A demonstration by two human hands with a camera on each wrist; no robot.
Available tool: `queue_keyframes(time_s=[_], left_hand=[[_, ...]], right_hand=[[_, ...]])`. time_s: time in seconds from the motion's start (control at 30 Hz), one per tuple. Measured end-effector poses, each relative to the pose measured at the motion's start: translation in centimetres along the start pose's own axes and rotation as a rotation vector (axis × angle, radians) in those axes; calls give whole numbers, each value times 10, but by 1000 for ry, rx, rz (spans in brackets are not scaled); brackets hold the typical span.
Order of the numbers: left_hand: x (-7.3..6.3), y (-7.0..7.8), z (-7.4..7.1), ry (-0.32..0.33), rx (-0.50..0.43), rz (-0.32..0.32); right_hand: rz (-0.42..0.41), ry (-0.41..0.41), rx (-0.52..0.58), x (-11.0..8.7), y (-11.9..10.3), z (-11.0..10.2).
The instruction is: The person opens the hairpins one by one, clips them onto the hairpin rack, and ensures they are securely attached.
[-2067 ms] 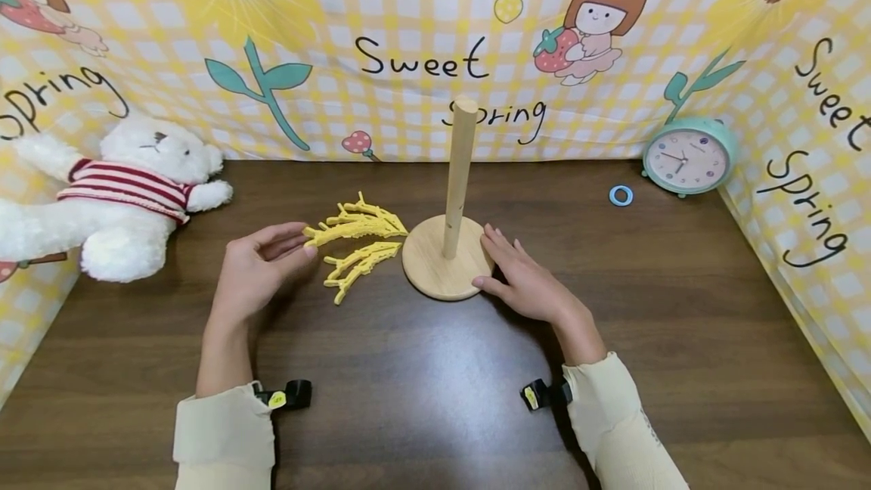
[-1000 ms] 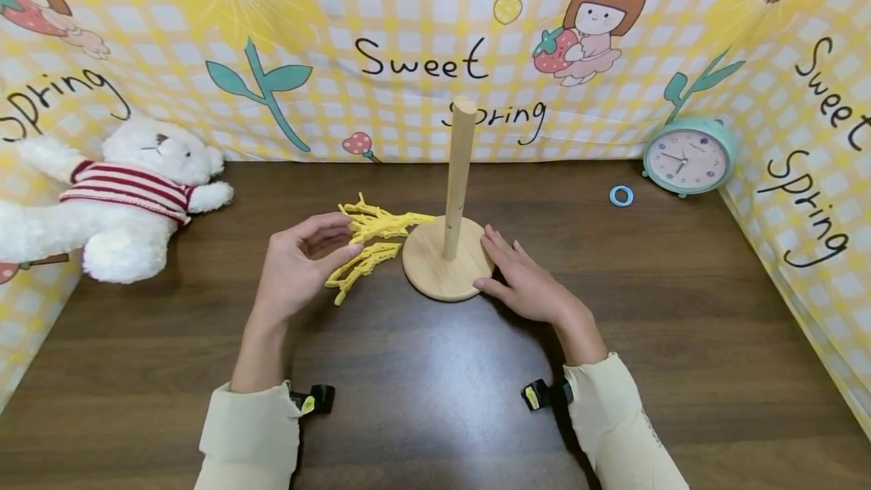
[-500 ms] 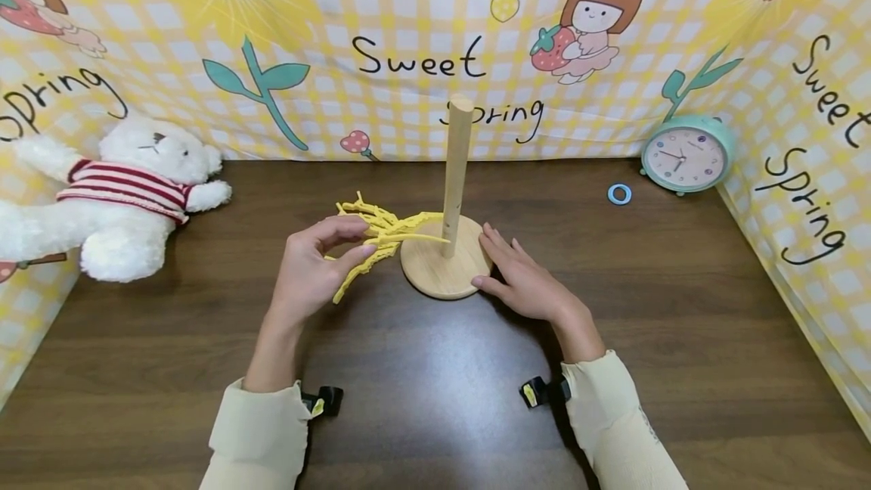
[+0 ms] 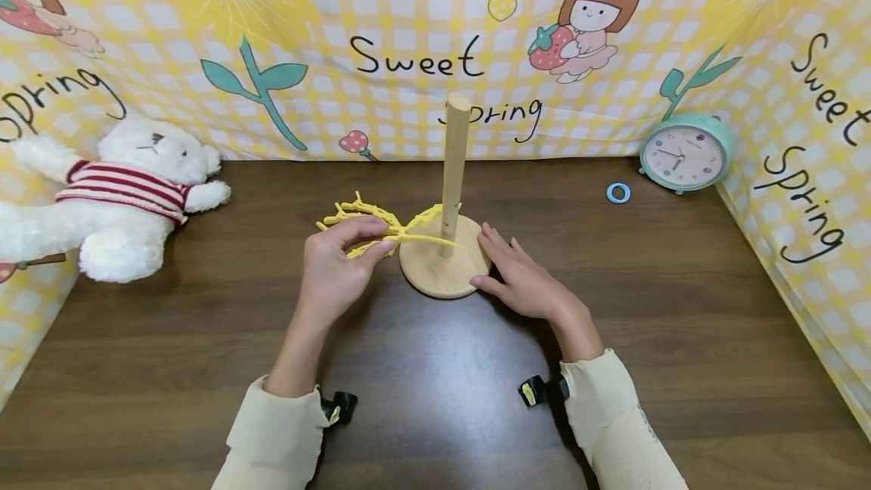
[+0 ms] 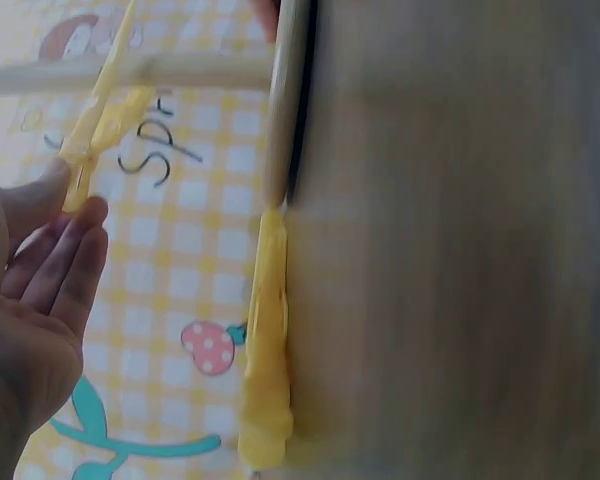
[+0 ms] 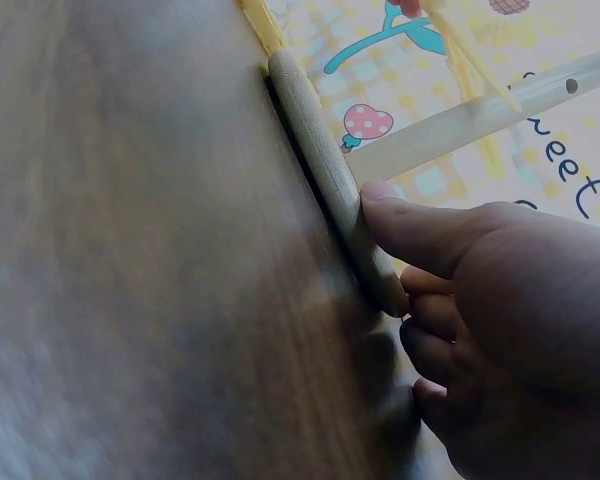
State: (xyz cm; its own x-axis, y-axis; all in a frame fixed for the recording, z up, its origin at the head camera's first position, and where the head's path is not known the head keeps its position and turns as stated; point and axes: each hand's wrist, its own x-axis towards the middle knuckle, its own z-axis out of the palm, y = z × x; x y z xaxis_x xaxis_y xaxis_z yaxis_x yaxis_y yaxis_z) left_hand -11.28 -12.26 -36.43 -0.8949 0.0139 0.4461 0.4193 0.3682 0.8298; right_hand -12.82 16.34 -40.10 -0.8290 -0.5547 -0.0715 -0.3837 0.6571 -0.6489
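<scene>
My left hand pinches a yellow forked branch piece between thumb and fingers, raised off the table. One prong crosses in front of the upright wooden post; the other appears to pass behind it. In the right wrist view the post has a small dark hole. The post stands on a round wooden base. My right hand holds the base's right rim, thumb at the front and fingers along the side. Other yellow branch pieces lie left of the base, partly hidden by my left hand.
A white teddy bear in a striped shirt lies at the left. A light blue ring and a mint alarm clock are at the back right. Printed cloth closes off the back and sides of the brown table.
My left hand has moved right, lifting the forked branch piece from beside the others and bringing its prongs to the post. The right hand has kept its hold on the base.
</scene>
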Motion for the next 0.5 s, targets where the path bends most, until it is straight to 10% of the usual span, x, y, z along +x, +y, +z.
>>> queue_keyframes(time_s=[0.5], left_hand=[[-1,6,18,64,-22,-20]], right_hand=[[3,-3,9,1,2,0]])
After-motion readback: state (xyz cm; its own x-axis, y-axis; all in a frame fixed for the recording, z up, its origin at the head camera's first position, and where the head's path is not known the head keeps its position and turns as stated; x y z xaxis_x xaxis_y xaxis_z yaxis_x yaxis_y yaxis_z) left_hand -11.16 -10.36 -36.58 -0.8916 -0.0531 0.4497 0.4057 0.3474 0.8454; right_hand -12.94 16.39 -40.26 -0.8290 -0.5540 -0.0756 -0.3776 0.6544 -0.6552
